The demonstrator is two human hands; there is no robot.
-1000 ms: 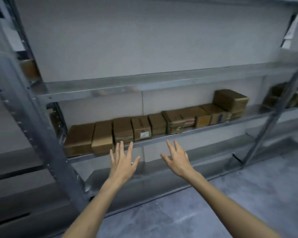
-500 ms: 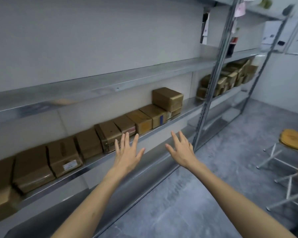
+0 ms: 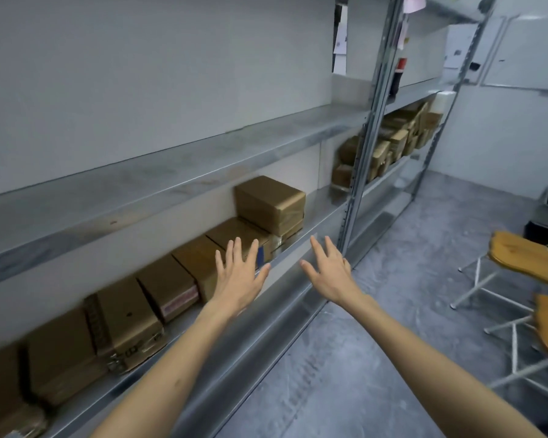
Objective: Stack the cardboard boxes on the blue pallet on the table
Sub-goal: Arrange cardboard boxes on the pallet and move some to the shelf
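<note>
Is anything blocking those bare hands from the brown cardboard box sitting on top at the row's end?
Nothing visible does. The left hand and right hand are open before the grey metal shelf; the stacked brown cardboard box lies unobstructed beyond them.

Brightness: moderately bright, cool, even indoor light; no lamp is in view.
Shadows: soft; the recess under the upper shelf (image 3: pixel 171 184) is dimmer, and the floor (image 3: pixel 377 343) carries only faint shade.
Glare: a pale sheen runs along the lower shelf lip (image 3: pixel 287 260).
Blur: the cardboard boxes (image 3: pixel 57 355) at lower left smear with motion (their edges streak sideways); the wooden chairs (image 3: pixel 525 259) at right are soft too.
Sharpest: the left hand (image 3: pixel 239 276), the right hand (image 3: pixel 329 273) and the top box (image 3: pixel 271 202) behind them look fairly crisp.
Distortion: the wide-angle lens makes the shelf upright (image 3: pixel 366 147) lean and stretches the forearms toward the bottom edge.
</note>
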